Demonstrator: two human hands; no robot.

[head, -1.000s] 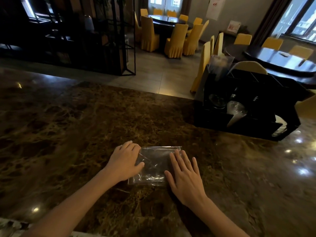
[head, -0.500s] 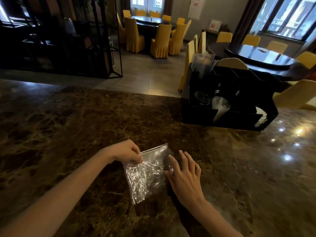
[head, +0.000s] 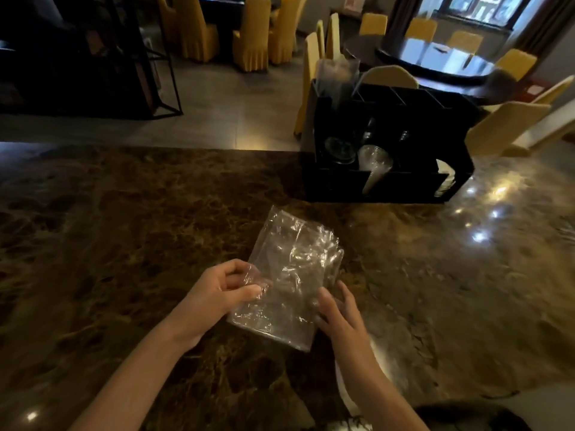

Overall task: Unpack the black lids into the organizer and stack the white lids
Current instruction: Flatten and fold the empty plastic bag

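A crumpled clear plastic bag [head: 289,275] is lifted over the dark marble desk [head: 124,228], near its front edge. The left hand [head: 217,293] pinches the bag's left edge between thumb and fingers; the right hand [head: 339,312] touches its lower right side with fingers relaxed. The black organizer [head: 392,144] stands farther back to the right, holding clear cups [head: 373,163].

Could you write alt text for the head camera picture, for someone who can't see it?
Two bare hands hold a crumpled clear plastic bag above a dark marble counter: the left hand pinches one edge, the right hand touches the other side. A black organizer with clear cups stands behind, before yellow dining chairs.
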